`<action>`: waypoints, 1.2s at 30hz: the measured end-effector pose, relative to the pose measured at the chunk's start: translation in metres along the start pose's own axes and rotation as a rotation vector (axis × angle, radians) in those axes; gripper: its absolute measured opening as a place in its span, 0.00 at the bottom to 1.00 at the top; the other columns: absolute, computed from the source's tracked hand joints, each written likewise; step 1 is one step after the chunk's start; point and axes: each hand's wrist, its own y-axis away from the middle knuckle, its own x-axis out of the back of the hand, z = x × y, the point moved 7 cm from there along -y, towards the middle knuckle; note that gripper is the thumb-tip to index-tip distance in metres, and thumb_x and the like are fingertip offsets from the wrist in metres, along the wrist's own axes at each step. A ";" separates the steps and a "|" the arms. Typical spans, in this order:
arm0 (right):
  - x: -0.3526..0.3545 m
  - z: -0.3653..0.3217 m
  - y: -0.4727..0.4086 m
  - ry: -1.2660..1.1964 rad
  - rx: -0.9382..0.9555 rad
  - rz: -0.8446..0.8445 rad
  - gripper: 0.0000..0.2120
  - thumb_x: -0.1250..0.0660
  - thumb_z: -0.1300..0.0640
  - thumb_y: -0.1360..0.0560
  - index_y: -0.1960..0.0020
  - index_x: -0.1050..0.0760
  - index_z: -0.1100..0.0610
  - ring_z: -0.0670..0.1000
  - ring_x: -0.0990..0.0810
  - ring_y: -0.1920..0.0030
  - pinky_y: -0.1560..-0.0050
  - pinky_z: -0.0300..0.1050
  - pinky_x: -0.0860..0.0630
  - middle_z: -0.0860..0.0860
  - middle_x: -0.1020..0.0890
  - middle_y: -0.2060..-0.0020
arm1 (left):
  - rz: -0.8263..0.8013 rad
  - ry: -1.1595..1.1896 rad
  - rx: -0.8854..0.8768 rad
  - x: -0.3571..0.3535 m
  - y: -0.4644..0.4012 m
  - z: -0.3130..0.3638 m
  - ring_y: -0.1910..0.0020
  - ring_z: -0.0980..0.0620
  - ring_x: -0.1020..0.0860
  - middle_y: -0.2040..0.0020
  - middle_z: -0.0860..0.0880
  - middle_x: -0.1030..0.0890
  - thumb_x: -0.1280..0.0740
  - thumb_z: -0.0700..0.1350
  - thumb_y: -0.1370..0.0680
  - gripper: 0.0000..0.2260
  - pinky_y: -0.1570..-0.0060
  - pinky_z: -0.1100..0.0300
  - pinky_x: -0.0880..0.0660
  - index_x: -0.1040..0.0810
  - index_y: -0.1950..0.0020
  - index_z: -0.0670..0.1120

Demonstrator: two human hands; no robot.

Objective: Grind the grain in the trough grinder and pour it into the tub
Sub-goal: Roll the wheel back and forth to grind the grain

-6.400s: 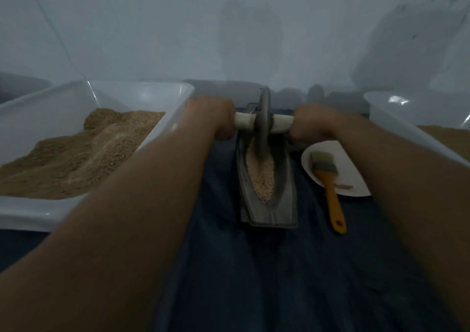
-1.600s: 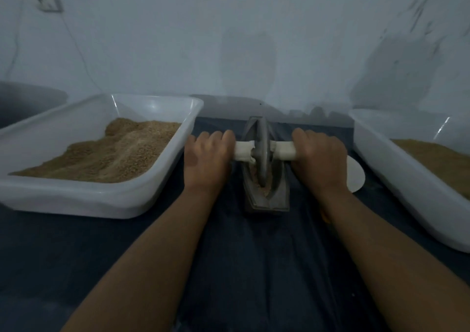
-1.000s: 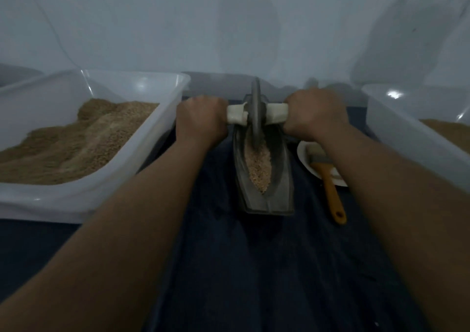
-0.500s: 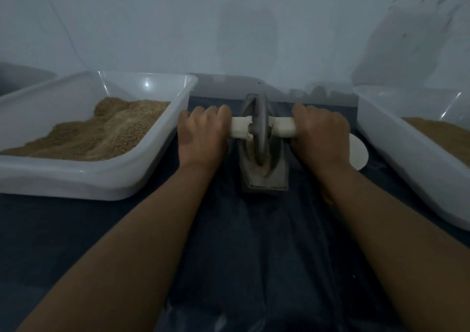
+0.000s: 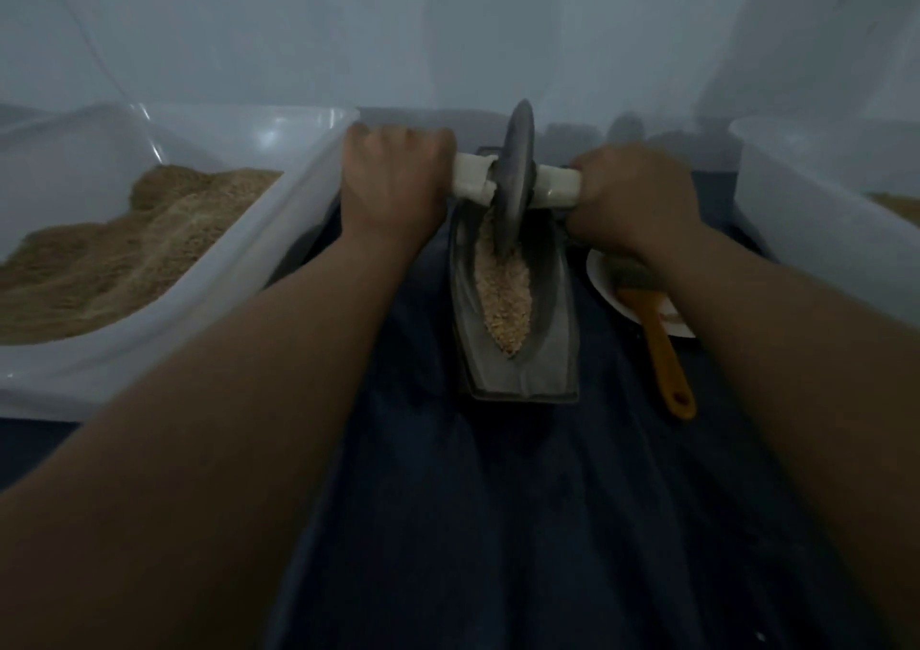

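Nearest, dark cloth over the counter, both forearms reaching forward across it. Beyond, trough lying lengthwise on the cloth, pale grain heaped along its groove. Just right of it, brush with orange handle, bristles resting on a white plate. Further on, wheel standing upright in the far end of the trough, rim down in the grain, white axle through its middle. Left hand curled tight round the axle's left end, right hand wrapped round its right end. Left tub holding brown meal; right tub partly in view, against the wall
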 end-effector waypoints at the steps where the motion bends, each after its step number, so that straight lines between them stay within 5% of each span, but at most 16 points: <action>1: 0.002 -0.002 0.006 0.010 -0.001 0.037 0.17 0.26 0.42 0.29 0.47 0.20 0.53 0.57 0.23 0.61 0.65 0.44 0.34 0.55 0.18 0.57 | 0.011 -0.002 0.001 0.002 0.006 0.001 0.58 0.39 0.20 0.58 0.42 0.19 0.37 0.37 0.26 0.10 0.56 0.51 0.35 0.35 0.57 0.51; 8: 0.040 -0.031 0.069 0.151 0.050 0.394 0.06 0.30 0.56 0.29 0.59 0.24 0.57 0.57 0.23 0.69 0.68 0.44 0.40 0.57 0.20 0.67 | 0.000 0.019 0.092 0.026 0.057 -0.004 0.58 0.39 0.22 0.58 0.43 0.19 0.30 0.37 0.29 0.10 0.58 0.51 0.38 0.28 0.54 0.48; 13: 0.053 -0.036 0.094 0.147 0.041 0.391 0.08 0.30 0.62 0.32 0.57 0.28 0.58 0.59 0.25 0.70 0.69 0.46 0.38 0.57 0.22 0.66 | 0.017 0.001 0.053 0.052 0.073 0.001 0.62 0.40 0.23 0.61 0.44 0.20 0.30 0.35 0.31 0.18 0.61 0.52 0.39 0.37 0.57 0.50; 18: 0.050 -0.036 0.088 0.177 0.041 0.400 0.07 0.30 0.61 0.31 0.58 0.29 0.57 0.58 0.25 0.70 0.69 0.46 0.40 0.56 0.22 0.67 | 0.003 0.006 0.073 0.043 0.073 -0.003 0.62 0.40 0.22 0.61 0.45 0.20 0.29 0.37 0.31 0.11 0.61 0.53 0.39 0.29 0.56 0.48; 36: 0.023 -0.022 0.034 0.166 0.032 0.416 0.07 0.27 0.56 0.30 0.60 0.24 0.57 0.58 0.23 0.69 0.69 0.43 0.40 0.57 0.20 0.67 | 0.066 0.034 0.094 0.001 0.031 -0.008 0.62 0.40 0.22 0.61 0.43 0.20 0.33 0.38 0.28 0.06 0.61 0.52 0.36 0.28 0.56 0.48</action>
